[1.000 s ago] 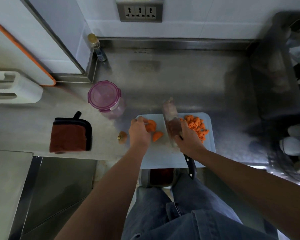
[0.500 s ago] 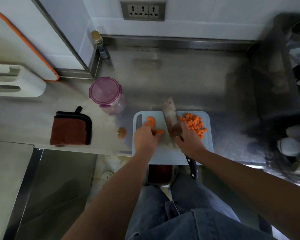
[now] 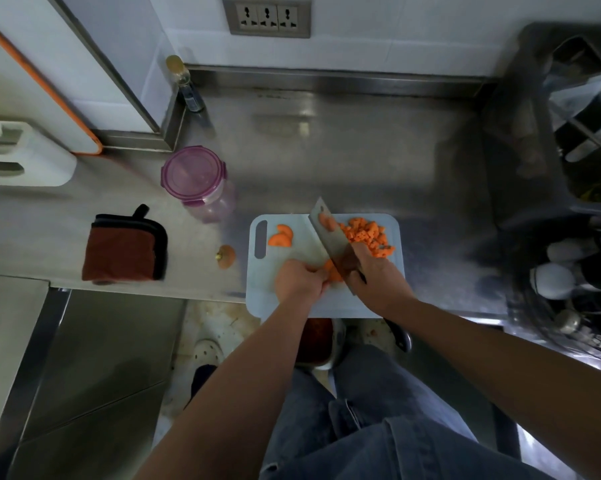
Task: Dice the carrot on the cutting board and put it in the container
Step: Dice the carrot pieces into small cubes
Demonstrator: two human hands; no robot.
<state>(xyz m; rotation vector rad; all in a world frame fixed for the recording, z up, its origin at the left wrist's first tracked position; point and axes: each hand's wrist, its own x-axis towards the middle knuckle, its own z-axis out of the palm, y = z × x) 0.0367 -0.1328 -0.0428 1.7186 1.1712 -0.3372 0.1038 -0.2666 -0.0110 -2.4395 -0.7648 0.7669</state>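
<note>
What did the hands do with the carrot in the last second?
The left hand pulled one carrot piece toward the person, up beside the knife, leaving the slices behind. The right hand still holds the knife; the diced pile and closed container stayed put.

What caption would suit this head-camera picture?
Left hand holds carrot slices on a cutting board; right hand grips a cleaver beside them, diced carrot behind.

Two hands (image 3: 301,278) (image 3: 378,282), one knife (image 3: 330,233), one cutting board (image 3: 264,292), one container (image 3: 193,174), one cloth (image 3: 122,251).
</note>
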